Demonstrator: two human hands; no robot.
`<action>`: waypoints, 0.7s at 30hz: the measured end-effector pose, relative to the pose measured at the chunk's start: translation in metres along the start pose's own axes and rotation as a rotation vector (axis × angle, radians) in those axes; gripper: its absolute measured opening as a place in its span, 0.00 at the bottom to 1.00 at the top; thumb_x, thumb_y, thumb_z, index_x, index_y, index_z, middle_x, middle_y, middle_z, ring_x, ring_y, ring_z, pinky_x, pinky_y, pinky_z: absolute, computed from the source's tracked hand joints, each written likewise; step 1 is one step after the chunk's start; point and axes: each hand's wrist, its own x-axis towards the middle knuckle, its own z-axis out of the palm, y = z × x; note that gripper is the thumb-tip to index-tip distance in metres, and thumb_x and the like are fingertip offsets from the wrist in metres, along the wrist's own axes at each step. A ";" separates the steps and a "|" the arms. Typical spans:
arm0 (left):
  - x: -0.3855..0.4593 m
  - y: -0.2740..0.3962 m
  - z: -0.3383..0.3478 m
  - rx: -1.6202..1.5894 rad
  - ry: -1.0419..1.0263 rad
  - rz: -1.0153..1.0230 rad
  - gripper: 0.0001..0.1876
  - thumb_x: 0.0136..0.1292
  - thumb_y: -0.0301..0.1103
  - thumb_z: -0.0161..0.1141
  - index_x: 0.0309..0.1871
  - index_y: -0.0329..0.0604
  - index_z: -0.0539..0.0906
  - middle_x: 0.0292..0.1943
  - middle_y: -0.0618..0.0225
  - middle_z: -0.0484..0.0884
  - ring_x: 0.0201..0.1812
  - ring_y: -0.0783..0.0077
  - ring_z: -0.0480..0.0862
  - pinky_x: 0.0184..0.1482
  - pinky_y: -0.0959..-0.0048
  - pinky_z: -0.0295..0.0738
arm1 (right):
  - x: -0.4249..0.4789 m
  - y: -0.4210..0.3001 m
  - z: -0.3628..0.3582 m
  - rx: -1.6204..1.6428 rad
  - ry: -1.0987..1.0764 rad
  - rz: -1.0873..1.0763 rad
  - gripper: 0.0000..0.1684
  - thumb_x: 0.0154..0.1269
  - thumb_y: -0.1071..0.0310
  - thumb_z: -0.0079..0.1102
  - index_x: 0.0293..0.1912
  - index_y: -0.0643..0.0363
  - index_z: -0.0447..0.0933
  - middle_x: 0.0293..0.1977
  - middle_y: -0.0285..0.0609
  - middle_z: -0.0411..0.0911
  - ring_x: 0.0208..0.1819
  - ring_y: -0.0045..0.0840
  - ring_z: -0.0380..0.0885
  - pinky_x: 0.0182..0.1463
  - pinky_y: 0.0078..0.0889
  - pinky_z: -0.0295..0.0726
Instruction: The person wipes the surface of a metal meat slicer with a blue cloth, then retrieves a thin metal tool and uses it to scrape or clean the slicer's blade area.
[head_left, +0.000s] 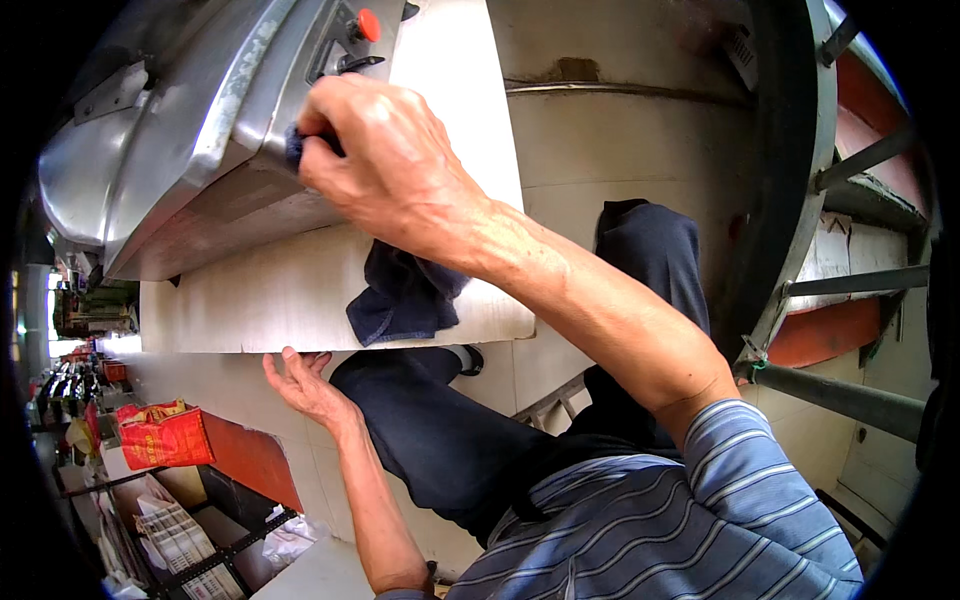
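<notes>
A stainless-steel machine (217, 150) stands on a pale board-like tabletop (247, 307), with a red push button (367, 25) and a black rotary switch (360, 64) on its side panel. My right hand (390, 142) pinches a piece of dark blue cloth (293, 148) against the machine's lower corner, just below the switch. Most of that piece is hidden by the fingers. Another dark blue cloth (405, 300) lies crumpled on the tabletop beneath my right wrist. At the tabletop's near edge, my left hand (307, 386) rests with fingers spread, its fingertips at the edge and nothing in it.
My knees (420, 405) are close to the tabletop. On the left, a red packet (165, 435) sits above a black-framed rack (217, 559) holding papers. Metal rungs (855, 281) and a curved rail rise at the right. A tiled floor (600, 142) lies below.
</notes>
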 end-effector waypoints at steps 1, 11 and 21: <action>0.001 0.001 0.004 -0.009 -0.012 0.003 0.39 0.74 0.50 0.61 0.75 0.30 0.58 0.50 0.54 0.77 0.47 0.61 0.82 0.50 0.61 0.80 | -0.007 0.005 -0.001 -0.055 -0.043 0.041 0.05 0.58 0.73 0.61 0.34 0.65 0.77 0.30 0.54 0.80 0.33 0.51 0.80 0.39 0.48 0.79; 0.001 0.002 0.004 0.019 -0.002 0.008 0.39 0.75 0.49 0.60 0.75 0.31 0.57 0.51 0.52 0.78 0.47 0.60 0.83 0.49 0.62 0.81 | -0.013 0.010 0.000 0.025 0.027 -0.005 0.03 0.59 0.75 0.57 0.32 0.65 0.76 0.31 0.56 0.79 0.34 0.52 0.80 0.37 0.54 0.78; 0.002 0.001 0.005 0.018 -0.011 0.012 0.41 0.75 0.51 0.59 0.76 0.29 0.55 0.53 0.49 0.77 0.49 0.59 0.83 0.51 0.60 0.81 | -0.030 0.022 -0.011 -0.163 -0.078 -0.065 0.06 0.57 0.77 0.60 0.30 0.62 0.70 0.27 0.51 0.74 0.30 0.50 0.79 0.30 0.52 0.77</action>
